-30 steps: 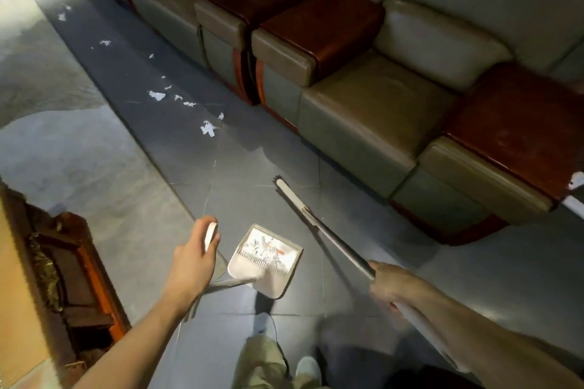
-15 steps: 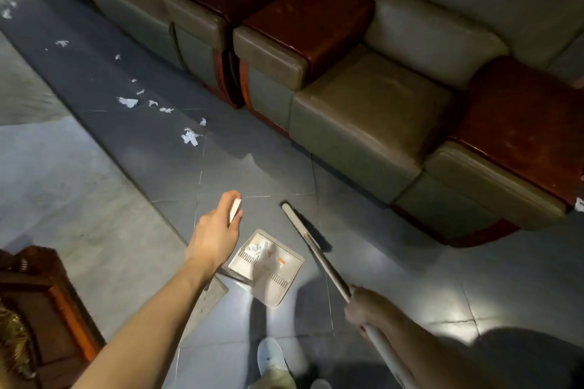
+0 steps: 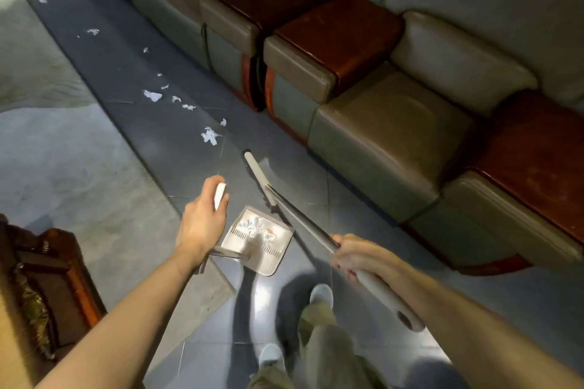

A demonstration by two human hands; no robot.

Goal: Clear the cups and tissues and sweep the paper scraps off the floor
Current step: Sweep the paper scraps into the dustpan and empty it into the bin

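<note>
**A:** The long broom with its steel pole and white tip (image 3: pixel 256 169) has swung forward. Its tip is now near the closest torn white paper scraps (image 3: pixel 210 136), which trail off toward eleven o'clock on the grey tiled floor (image 3: pixel 94 183).

**B:** And the hands?

**A:** The right hand (image 3: pixel 357 254) has its fingers wrapped round the pole. The left hand (image 3: pixel 202 218) curls round the handle of the grey plastic dustpan (image 3: pixel 257 240), which already holds scraps.

**B:** How will they handle?

**A:** They look feather-light and flimsy, so probably short, soft strokes, gripping mid-pole.
</note>
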